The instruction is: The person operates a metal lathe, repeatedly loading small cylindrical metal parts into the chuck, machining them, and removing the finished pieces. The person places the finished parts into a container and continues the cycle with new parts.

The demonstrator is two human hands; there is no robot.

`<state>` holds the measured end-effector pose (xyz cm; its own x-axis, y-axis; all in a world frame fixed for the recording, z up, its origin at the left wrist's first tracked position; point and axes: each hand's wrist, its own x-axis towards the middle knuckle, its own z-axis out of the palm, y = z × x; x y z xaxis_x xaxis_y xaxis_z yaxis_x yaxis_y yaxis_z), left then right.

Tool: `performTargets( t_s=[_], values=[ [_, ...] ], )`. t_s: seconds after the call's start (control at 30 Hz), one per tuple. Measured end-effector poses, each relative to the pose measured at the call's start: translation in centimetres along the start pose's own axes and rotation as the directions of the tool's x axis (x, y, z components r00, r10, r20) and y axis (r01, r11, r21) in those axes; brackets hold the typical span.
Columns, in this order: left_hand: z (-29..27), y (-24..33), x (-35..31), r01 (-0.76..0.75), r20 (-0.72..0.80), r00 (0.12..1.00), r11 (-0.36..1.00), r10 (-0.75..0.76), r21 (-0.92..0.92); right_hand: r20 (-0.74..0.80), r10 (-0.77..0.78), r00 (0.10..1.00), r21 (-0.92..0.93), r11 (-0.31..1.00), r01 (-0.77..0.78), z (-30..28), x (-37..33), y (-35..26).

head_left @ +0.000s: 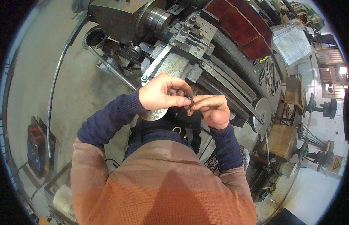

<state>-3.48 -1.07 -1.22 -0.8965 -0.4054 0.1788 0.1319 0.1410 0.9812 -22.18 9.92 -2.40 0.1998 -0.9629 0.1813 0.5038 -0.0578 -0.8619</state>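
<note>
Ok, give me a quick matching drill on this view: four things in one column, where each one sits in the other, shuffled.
Things:
1. small dark part
2. lathe handwheel
3. red panels
4. blue box

Places:
A. on the floor at the person's left
B. pinched between the fingertips of the left hand and right hand
C. along the machine's far side, upper right
D. on the machine's front, right of the hands

Pairs: 1-B, 2-D, 3-C, 4-A

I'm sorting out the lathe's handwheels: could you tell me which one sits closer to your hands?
The handwheel half hidden under your left hand; the other handwheel stands farther right.
</note>
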Motion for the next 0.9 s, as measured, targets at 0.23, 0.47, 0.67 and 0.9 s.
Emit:
performTargets(
  t_s=[0.23,0.47,0.67,0.9],
  values=[
    [0.0,0.1,0.0,-0.033,-0.016,0.999,0.999,0.033,-0.012,-0.011,-0.025,1.0,-0.064,0.998,0.024,-0.2,0.0,0.2],
    [0.5,0.6,-0.1,-0.102,-0.043,0.993,0.989,0.107,0.105,0.006,-0.023,1.0,-0.11,0.994,0.023,-0.6,0.1,0.5],
    [0.4,1.3,-0.1,0.013,-0.027,1.0,0.991,-0.009,0.137,-0.025,-0.017,1.0,-0.122,0.992,0.014,-0.8,-0.3,0.6],
    [0.5,0.0,0.1,-0.076,-0.055,0.995,0.99,0.083,0.117,-0.025,-0.026,0.999,-0.12,0.993,0.023,-0.2,-0.2,0.0]
  ],
)
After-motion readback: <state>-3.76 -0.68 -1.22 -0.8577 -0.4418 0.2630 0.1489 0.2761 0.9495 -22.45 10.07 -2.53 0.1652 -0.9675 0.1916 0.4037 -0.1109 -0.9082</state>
